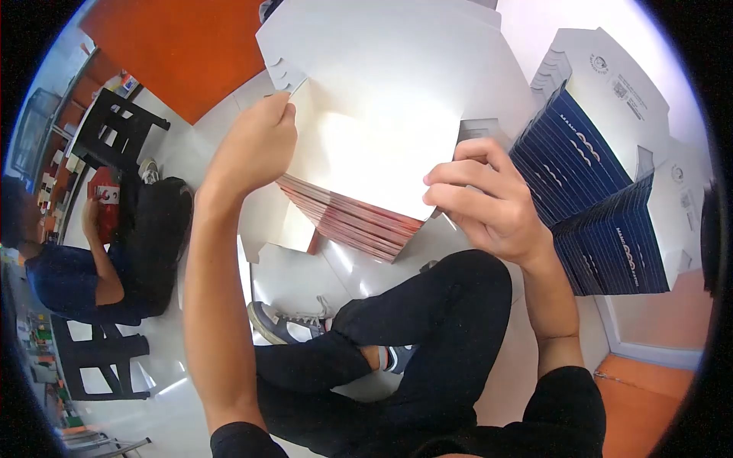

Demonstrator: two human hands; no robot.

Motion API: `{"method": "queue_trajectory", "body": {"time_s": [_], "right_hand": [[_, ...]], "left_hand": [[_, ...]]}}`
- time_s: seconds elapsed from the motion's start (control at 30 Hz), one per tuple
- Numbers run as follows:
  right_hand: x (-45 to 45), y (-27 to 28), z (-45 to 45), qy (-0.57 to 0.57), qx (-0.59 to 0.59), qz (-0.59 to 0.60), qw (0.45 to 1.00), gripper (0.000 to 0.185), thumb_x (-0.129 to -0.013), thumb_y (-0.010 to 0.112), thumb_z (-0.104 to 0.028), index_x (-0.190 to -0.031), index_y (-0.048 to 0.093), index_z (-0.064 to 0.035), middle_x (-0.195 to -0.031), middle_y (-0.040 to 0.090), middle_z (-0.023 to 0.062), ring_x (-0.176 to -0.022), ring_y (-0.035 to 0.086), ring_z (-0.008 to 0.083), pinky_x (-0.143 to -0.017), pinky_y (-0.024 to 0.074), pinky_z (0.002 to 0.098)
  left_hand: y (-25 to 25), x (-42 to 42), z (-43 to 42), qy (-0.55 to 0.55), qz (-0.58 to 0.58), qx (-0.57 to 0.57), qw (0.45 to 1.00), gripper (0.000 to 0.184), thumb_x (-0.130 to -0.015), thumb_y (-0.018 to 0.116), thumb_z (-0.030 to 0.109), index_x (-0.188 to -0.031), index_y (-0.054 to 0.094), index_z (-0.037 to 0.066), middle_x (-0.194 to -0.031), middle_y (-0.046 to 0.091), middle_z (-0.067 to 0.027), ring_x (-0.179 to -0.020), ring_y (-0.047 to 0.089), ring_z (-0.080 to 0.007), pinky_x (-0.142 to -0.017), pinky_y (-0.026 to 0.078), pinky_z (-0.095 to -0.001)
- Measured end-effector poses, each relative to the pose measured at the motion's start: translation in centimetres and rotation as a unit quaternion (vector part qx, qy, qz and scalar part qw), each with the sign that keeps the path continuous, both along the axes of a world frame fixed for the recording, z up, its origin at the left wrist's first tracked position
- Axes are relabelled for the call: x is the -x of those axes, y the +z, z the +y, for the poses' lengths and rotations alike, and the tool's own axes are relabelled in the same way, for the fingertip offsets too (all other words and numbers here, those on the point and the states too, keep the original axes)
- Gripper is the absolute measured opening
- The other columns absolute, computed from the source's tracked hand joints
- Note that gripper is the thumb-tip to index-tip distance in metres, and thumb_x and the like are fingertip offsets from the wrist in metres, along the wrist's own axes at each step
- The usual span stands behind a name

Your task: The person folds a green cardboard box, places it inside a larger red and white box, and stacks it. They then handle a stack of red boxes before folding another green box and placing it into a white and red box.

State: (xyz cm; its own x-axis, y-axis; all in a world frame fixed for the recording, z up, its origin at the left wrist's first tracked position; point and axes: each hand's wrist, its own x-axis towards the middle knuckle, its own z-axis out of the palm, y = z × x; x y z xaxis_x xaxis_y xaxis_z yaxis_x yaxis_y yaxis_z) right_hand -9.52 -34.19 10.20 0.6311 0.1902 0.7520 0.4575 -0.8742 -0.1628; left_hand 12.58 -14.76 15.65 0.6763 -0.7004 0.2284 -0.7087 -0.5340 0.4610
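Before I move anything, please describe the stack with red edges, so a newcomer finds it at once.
Beyond the raised knee, the left hand and right hand hold a white carton. The stack is just under it. Its layered edges are reddish, while the neighbouring stacks at the right are dark blue.

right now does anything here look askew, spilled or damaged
Nothing visibly spilled or damaged. Slightly askew, perhaps: the navy-blue printed cardboard boxes at right form two stacks set at different angles, not squared up. The red-sided white cardboard boxes ahead look nested together.
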Motion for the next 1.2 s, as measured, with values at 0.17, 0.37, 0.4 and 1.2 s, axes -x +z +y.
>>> {"method": "queue_trajectory", "body": {"time_s": [0.17, 0.37, 0.4, 1.2], "right_hand": [[1.1, 0.1, -0.2, -0.017, -0.024, 0.047, 0.998, 0.022, -0.079, 0.076, -0.008, -0.1, 0.071, -0.0081, -0.108, 0.069, 0.0068, -0.102, 0.059, 0.0302, -0.086, 0.0522, 0.0355], [1.0, -1.1, -0.5, -0.027, -0.253, 0.066, 0.965, 0.03, -0.103, 0.057, -0.028, -0.116, 0.067, -0.0027, -0.133, 0.059, 0.019, -0.118, 0.057, 0.0301, -0.1, 0.0457, 0.0399], [0.7, -0.9, -0.5, -0.03, -0.307, 0.071, 0.949, 0.031, -0.103, 0.055, -0.027, -0.118, 0.066, -0.0016, -0.134, 0.058, 0.0189, -0.122, 0.056, 0.0289, -0.103, 0.0436, 0.0394], [0.0, -2.3, 1.2, -0.012, -0.395, 0.096, 0.914, 0.046, -0.107, 0.034, -0.017, -0.144, 0.05, 0.0049, -0.154, 0.045, 0.0176, -0.147, 0.036, 0.028, -0.122, 0.022, 0.0379]], "left_hand": [[0.5, 0.2, -0.4, 0.011, -0.028, -0.035, 0.999, 0.03, -0.097, 0.041, 0.015, -0.095, 0.057, -0.011, -0.098, 0.061, -0.0365, -0.093, 0.059, -0.0508, -0.085, 0.047, -0.0506], [1.1, 0.4, 1.2, -0.012, 0.057, -0.107, 0.993, 0.035, -0.097, 0.047, 0.022, -0.103, 0.061, -0.01, -0.1, 0.065, -0.0327, -0.091, 0.064, -0.0485, -0.086, 0.049, -0.0485], [1.7, 2.6, 1.7, 0.029, 0.143, -0.048, 0.988, 0.042, -0.099, 0.047, 0.029, -0.107, 0.062, -0.009, -0.102, 0.067, -0.0294, -0.094, 0.064, -0.0446, -0.089, 0.048, -0.0467], [-3.8, 8.7, 4.9, 0.046, 0.338, 0.21, 0.916, 0.076, -0.102, 0.046, 0.048, -0.146, 0.039, -0.013, -0.146, 0.045, -0.0349, -0.14, 0.041, -0.0427, -0.118, 0.028, -0.0403]]}}
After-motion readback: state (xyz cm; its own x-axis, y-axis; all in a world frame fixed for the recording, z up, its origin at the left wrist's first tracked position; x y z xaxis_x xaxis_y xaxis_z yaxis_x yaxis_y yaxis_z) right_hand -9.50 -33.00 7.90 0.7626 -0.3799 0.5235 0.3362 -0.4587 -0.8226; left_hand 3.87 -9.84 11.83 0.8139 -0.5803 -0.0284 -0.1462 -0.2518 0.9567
